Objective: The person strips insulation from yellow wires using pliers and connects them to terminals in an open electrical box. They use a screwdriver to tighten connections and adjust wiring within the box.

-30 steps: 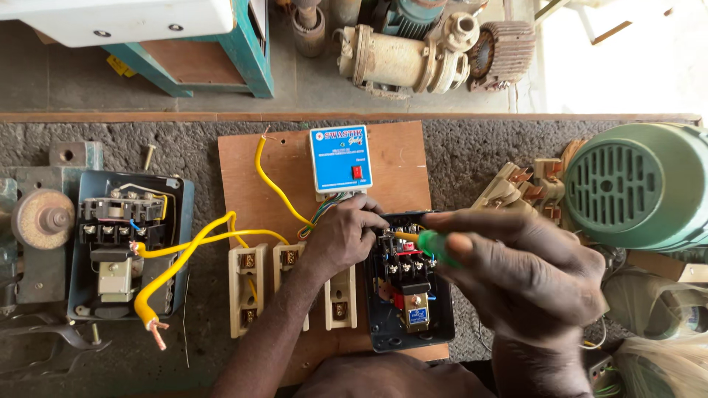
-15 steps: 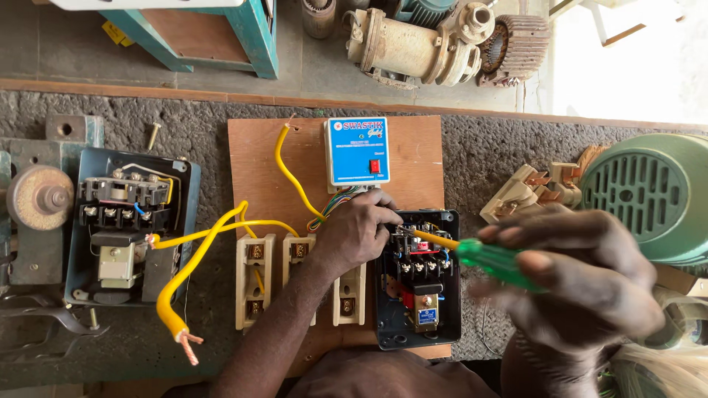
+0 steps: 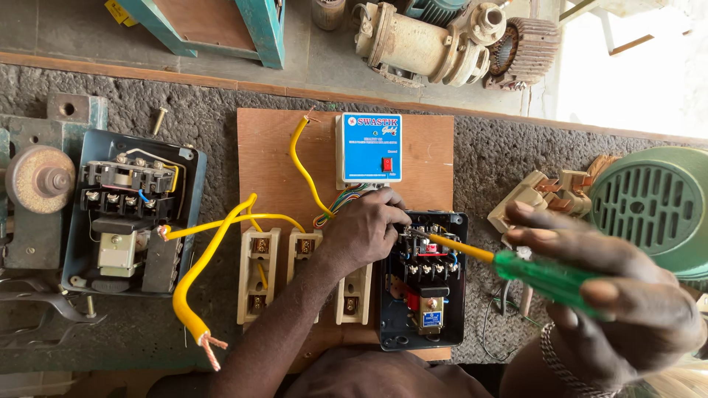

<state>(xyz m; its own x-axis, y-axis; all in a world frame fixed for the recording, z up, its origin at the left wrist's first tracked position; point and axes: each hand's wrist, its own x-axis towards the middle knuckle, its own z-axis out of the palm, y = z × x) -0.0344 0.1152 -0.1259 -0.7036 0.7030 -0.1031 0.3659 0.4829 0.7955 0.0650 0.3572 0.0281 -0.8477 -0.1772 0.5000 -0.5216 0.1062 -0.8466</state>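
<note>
My left hand (image 3: 365, 228) rests on the wooden board (image 3: 273, 158), fingers pinching wires at the top left corner of the black starter box (image 3: 422, 295). My right hand (image 3: 612, 302) grips a green-handled screwdriver (image 3: 542, 274); its yellow shaft runs left and its tip meets the terminals at the top of that box. A blue-and-white control unit (image 3: 369, 147) sits on the board above my left hand. A bundle of thin coloured wires runs from it toward my fingers. Three cream fuse holders (image 3: 258, 274) stand left of the box, the right one partly behind my forearm.
A thick yellow cable (image 3: 193, 276) loops across the board to a bare end at lower left. An open blue-grey starter box (image 3: 129, 214) lies on the left. A green motor (image 3: 656, 206) and a cream part (image 3: 542, 193) sit right. An old pump (image 3: 420, 40) lies beyond the bench.
The view has drifted right and closer. My right hand has pulled back to the right with the screwdriver, the tip staying at the black box. My left hand has kept its place.
</note>
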